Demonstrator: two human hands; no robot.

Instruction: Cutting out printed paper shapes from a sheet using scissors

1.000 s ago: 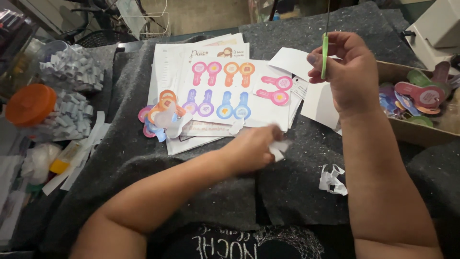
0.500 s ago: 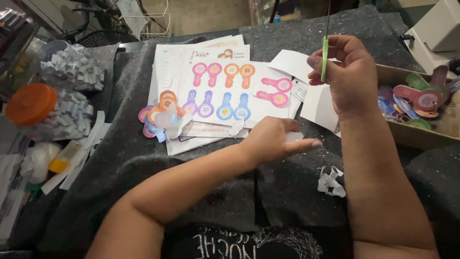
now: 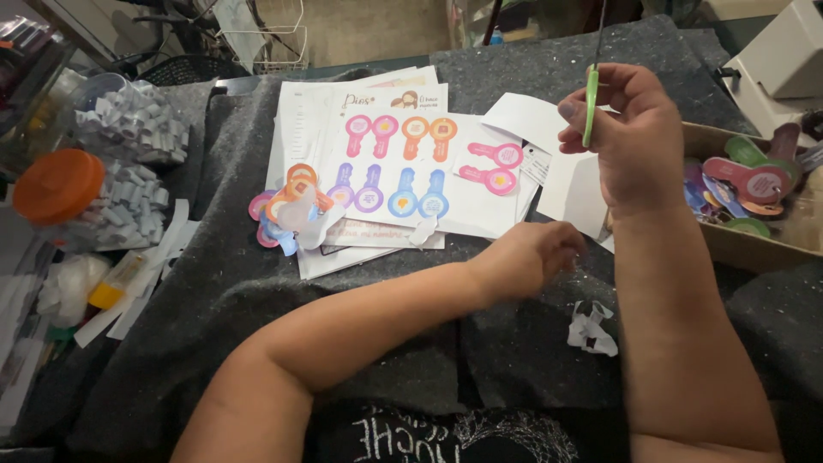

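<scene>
Right hand: the right hand [image 3: 630, 137] is raised in the upper right of the frame, fingers curled shut around a pair of green-handled scissors [image 3: 591, 103].
Scissors position: the green handle sits between thumb and fingers on the hand's left side; the dark blades run straight up past the top edge of the frame, so their tips are out of view.
Scissors look: slim bright green handle, thin dark metal above it; whether the blades are apart or together cannot be told.
Left hand: the left hand [image 3: 531, 255] lies just right of centre, low on the grey felt cloth [image 3: 214, 291], fingers bent into a loose fist; whether anything is pinched inside cannot be told.
Printed sheet: a white sheet with key-shaped figures [image 3: 403, 167] in pink, orange, purple and blue lies in the upper middle, just above the left hand and to the left of the right hand, apart from both.
Cut pieces: a small heap of cut-out coloured keys [image 3: 287, 210] rests at the sheet's lower left corner.
Paper scrap: a crumpled white offcut [image 3: 591, 330] lies on the cloth below the left hand, beside the right forearm.
Box: a shallow cardboard box [image 3: 737, 244] at the right edge holds more coloured cut-outs.
Left edge: a jar with an orange lid [image 3: 58, 184] lies among folded white paper slips.
</scene>
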